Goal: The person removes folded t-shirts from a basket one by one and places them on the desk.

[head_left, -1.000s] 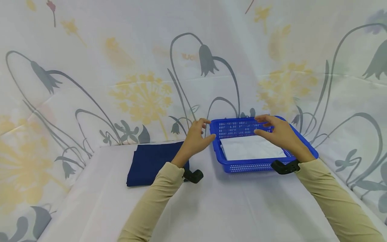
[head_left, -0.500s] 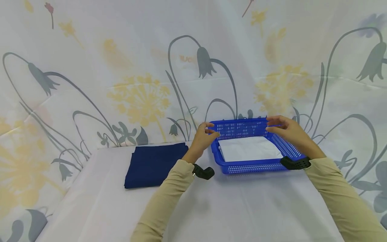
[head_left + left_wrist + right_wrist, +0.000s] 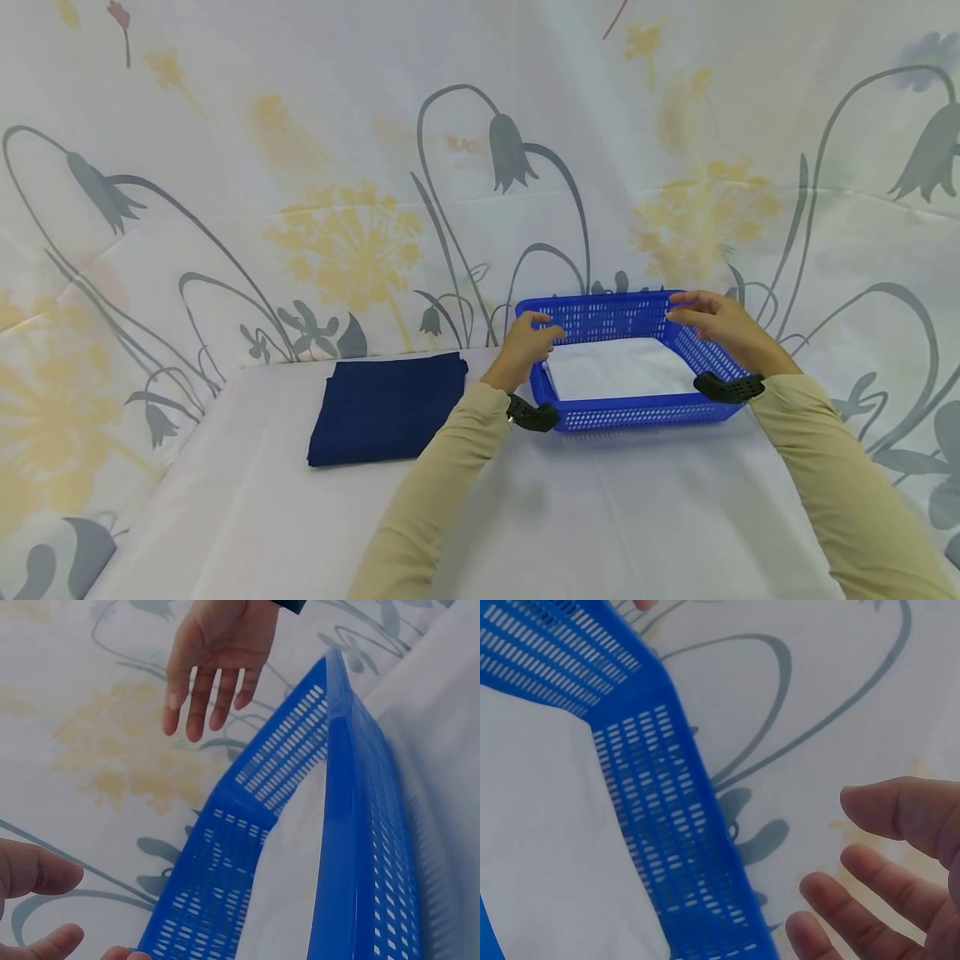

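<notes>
A blue plastic basket (image 3: pixel 637 406) with slotted walls stands toward the right of the table. Flat inside it lies a folded white cloth (image 3: pixel 618 369), also visible as white fabric (image 3: pixel 547 825) in the right wrist view. My left hand (image 3: pixel 525 346) is over the basket's left side, its fingers apart and nothing between them. Over the basket's right side hovers my right hand (image 3: pixel 723 329), fingers extended and holding nothing. In the left wrist view that right hand (image 3: pixel 221 660) hangs above the far end of the basket with its fingers spread.
A folded navy cloth (image 3: pixel 386 408) lies on the white-covered table (image 3: pixel 255 517) left of the basket. Behind the table hangs a floral curtain (image 3: pixel 360 125). Black wrist straps (image 3: pixel 727 388) sit at both cuffs.
My left hand has moved right, from beside the navy cloth to over the basket's left side. My right hand has shifted right toward the basket's right wall. Basket and cloths stay in place.
</notes>
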`<action>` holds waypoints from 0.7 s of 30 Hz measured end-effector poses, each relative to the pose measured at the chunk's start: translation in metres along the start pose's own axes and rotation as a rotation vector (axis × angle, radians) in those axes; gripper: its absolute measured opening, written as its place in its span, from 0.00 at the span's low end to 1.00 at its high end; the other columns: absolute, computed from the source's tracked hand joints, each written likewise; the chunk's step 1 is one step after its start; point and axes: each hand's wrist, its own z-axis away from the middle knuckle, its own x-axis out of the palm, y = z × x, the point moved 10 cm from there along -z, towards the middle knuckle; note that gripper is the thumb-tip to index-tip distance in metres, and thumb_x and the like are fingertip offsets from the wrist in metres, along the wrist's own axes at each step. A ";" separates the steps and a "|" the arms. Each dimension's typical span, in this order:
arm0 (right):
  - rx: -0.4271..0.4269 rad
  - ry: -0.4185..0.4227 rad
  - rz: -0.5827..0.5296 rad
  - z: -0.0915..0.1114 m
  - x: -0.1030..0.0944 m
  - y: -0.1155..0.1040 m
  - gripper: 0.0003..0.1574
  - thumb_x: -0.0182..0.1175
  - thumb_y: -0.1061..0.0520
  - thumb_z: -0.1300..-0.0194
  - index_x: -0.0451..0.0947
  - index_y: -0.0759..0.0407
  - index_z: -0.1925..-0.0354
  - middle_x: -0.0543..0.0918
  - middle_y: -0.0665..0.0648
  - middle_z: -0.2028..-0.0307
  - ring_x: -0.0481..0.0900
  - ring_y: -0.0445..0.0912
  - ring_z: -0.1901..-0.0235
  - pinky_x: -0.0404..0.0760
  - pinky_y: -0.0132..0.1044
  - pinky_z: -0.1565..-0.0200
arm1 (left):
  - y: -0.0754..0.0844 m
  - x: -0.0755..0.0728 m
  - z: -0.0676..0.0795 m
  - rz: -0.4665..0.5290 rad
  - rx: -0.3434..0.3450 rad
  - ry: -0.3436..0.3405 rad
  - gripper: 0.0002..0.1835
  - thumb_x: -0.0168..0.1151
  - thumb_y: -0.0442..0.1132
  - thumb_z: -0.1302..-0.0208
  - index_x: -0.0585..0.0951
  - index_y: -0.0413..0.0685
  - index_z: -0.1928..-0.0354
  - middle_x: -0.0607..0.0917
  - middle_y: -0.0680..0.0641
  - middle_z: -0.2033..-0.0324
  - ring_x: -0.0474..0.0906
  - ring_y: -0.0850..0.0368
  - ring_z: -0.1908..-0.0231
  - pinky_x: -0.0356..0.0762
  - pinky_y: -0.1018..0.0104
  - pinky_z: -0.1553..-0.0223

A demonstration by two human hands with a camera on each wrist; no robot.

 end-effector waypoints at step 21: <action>0.098 -0.094 0.078 -0.017 0.009 0.038 0.39 0.53 0.51 0.27 0.54 0.74 0.31 0.62 0.77 0.36 0.61 0.69 0.38 0.67 0.57 0.45 | -0.019 0.023 -0.008 -0.026 -0.117 0.094 0.26 0.65 0.39 0.39 0.73 0.39 0.41 0.77 0.41 0.48 0.75 0.44 0.51 0.72 0.51 0.47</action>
